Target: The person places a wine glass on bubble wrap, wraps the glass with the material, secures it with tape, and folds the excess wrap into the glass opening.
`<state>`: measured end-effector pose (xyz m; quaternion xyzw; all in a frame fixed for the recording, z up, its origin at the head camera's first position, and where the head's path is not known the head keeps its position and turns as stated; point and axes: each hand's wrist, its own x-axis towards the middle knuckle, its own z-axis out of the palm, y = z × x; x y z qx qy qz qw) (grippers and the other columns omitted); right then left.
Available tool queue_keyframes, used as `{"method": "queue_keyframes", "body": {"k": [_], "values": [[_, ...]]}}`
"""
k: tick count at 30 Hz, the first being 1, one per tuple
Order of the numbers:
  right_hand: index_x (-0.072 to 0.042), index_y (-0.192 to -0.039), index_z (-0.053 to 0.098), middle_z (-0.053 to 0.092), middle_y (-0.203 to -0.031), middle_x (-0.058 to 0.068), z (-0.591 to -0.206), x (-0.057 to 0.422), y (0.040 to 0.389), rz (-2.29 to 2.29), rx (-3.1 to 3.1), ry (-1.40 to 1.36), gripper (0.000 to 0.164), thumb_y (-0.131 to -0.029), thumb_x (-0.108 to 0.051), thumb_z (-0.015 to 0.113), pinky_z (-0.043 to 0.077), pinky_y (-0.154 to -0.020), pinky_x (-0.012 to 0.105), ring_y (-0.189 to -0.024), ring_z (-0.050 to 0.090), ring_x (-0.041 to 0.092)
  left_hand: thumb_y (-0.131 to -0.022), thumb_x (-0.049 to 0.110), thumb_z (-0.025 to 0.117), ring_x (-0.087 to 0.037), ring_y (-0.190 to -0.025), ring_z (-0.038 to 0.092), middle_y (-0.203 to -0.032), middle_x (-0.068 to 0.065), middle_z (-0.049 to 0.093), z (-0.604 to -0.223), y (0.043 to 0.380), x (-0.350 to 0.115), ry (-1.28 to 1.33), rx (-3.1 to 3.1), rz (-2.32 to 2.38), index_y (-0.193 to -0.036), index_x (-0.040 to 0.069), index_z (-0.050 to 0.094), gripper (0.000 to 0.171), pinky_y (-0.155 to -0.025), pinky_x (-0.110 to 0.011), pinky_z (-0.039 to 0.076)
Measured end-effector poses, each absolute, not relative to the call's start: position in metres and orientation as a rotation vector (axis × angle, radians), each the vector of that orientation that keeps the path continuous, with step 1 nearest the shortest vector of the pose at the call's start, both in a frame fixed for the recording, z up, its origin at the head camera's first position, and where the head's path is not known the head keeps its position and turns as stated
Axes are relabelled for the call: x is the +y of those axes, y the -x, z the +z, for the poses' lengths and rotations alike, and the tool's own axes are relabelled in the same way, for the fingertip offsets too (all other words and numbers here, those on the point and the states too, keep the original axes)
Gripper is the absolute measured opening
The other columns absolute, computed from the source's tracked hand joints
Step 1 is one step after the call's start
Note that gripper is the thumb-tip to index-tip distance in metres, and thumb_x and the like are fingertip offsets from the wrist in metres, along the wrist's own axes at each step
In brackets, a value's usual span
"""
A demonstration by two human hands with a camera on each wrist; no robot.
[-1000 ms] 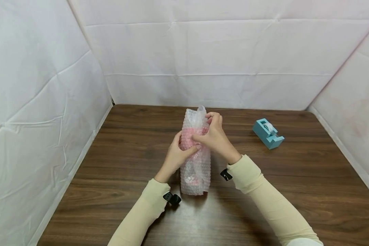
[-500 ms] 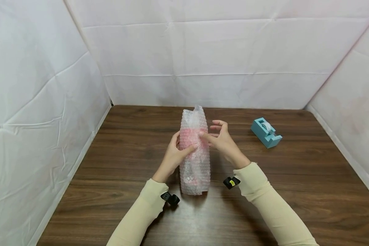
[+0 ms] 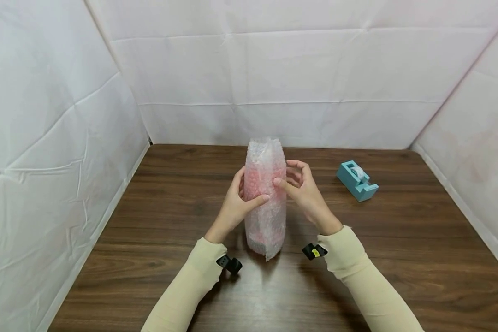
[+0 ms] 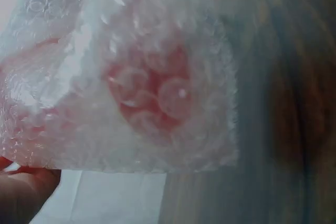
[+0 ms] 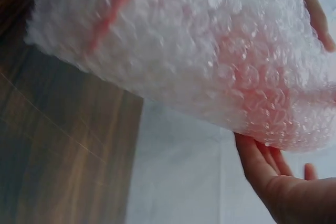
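A long bundle in clear bubble wrap (image 3: 265,214), with something pink or red inside, stands out above the table in the head view. My left hand (image 3: 235,203) grips its left side, thumb across the front and fingers behind. On the other side my right hand (image 3: 309,191) holds its right edge, thumb on the front and bent fingers at the side. Close up in the left wrist view, the wrap (image 4: 157,150) shows a red shape through its end. The right wrist view shows the bubble wrap (image 5: 184,61) with a hand (image 5: 283,182) touching its lower edge.
A light blue tape dispenser (image 3: 357,180) with a roll of tape stands on the dark wooden table (image 3: 174,207), right of the bundle. White sheeting (image 3: 290,69) forms walls at the back and both sides.
My right hand has come off the front overlap and shifted to the bundle's right side. The bundle has been tilted, and its loose top end now looks flatter. The left hand keeps its grip.
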<state>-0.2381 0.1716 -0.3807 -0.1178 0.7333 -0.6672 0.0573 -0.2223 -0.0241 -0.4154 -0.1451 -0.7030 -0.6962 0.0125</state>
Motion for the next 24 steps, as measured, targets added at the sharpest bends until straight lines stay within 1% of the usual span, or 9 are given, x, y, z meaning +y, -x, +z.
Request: {"method": "queue_keyframes", "body": {"k": [5,8,9,12,14,16,19,22,24], "values": [[-0.008,-0.137,0.028,0.042,-0.141,0.008,-0.377,0.173,0.227,-2.118,2.368,0.672,0.061,-0.089,-0.007,0.067,0.047,-0.093,0.025,-0.127,0.047,0.021,-0.080,0.017,0.079,-0.022,-0.128,0.048,-0.145,-0.003,0.040,-0.411,0.222,-0.023,0.606,-2.119,-2.129,-0.151,0.027,0.023,0.091,-0.101,-0.044,0.045],[0.000,-0.132,0.033,0.040,-0.143,0.012,-0.378,0.176,0.223,-2.154,2.457,0.943,0.059,-0.085,0.003,0.068,0.047,-0.095,0.026,-0.125,0.048,0.017,-0.076,0.030,0.081,-0.022,-0.127,0.047,-0.144,-0.003,0.040,-0.411,0.222,-0.022,0.702,-2.051,-2.117,-0.151,0.028,0.023,0.095,-0.102,-0.042,0.045],[0.002,-0.130,0.034,0.039,-0.143,0.014,-0.380,0.177,0.223,-2.169,2.481,1.043,0.058,-0.084,0.004,0.069,0.046,-0.095,0.026,-0.124,0.048,0.017,-0.075,0.035,0.082,-0.022,-0.127,0.047,-0.144,-0.003,0.041,-0.411,0.222,-0.021,0.731,-2.029,-2.114,-0.150,0.028,0.023,0.096,-0.102,-0.040,0.046],[0.009,-0.124,0.040,0.037,-0.138,0.025,-0.384,0.178,0.226,-2.174,2.570,1.341,0.055,-0.085,-0.010,0.073,0.047,-0.094,0.028,-0.123,0.047,0.020,-0.071,0.042,0.082,-0.022,-0.126,0.047,-0.143,-0.004,0.041,-0.411,0.223,-0.020,0.803,-1.981,-2.111,-0.151,0.028,0.023,0.099,-0.102,-0.035,0.046],[0.011,-0.122,0.044,0.039,-0.133,0.030,-0.387,0.180,0.229,-2.126,2.666,1.524,0.055,-0.085,-0.020,0.073,0.045,-0.097,0.030,-0.124,0.046,0.022,-0.073,0.036,0.082,-0.022,-0.126,0.047,-0.143,-0.006,0.041,-0.412,0.224,-0.019,0.832,-1.968,-2.104,-0.151,0.026,0.023,0.098,-0.101,-0.032,0.045],[0.010,-0.121,0.048,0.041,-0.131,0.031,-0.389,0.182,0.232,-2.017,2.781,1.674,0.057,-0.087,-0.029,0.070,0.043,-0.101,0.031,-0.128,0.044,0.024,-0.075,0.024,0.082,-0.023,-0.125,0.048,-0.142,-0.008,0.041,-0.413,0.225,-0.018,0.852,-1.967,-2.095,-0.151,0.025,0.023,0.096,-0.101,-0.031,0.045],[0.007,-0.129,0.050,0.045,-0.136,0.026,-0.390,0.185,0.234,-1.791,2.922,1.860,0.054,-0.091,-0.028,0.066,0.038,-0.108,0.033,-0.134,0.042,0.028,-0.076,0.006,0.080,-0.023,-0.123,0.048,-0.142,-0.011,0.041,-0.415,0.226,-0.017,0.876,-1.966,-2.080,-0.151,0.021,0.023,0.096,-0.100,-0.031,0.046],[-0.001,-0.141,0.043,0.041,-0.147,0.018,-0.389,0.190,0.237,-1.541,2.978,1.999,0.056,-0.096,-0.028,0.059,0.034,-0.112,0.039,-0.138,0.037,0.033,-0.075,0.000,0.079,-0.023,-0.122,0.049,-0.141,-0.012,0.042,-0.417,0.227,-0.016,0.903,-1.948,-2.080,-0.151,0.020,0.023,0.097,-0.099,-0.029,0.046],[-0.006,-0.147,0.038,0.037,-0.152,0.014,-0.387,0.193,0.238,-1.375,3.017,2.050,0.056,-0.098,-0.030,0.054,0.030,-0.114,0.044,-0.141,0.034,0.034,-0.075,0.002,0.080,-0.022,-0.122,0.048,-0.141,-0.012,0.042,-0.418,0.228,-0.015,0.923,-1.931,-2.080,-0.151,0.020,0.024,0.097,-0.100,-0.028,0.045]]}}
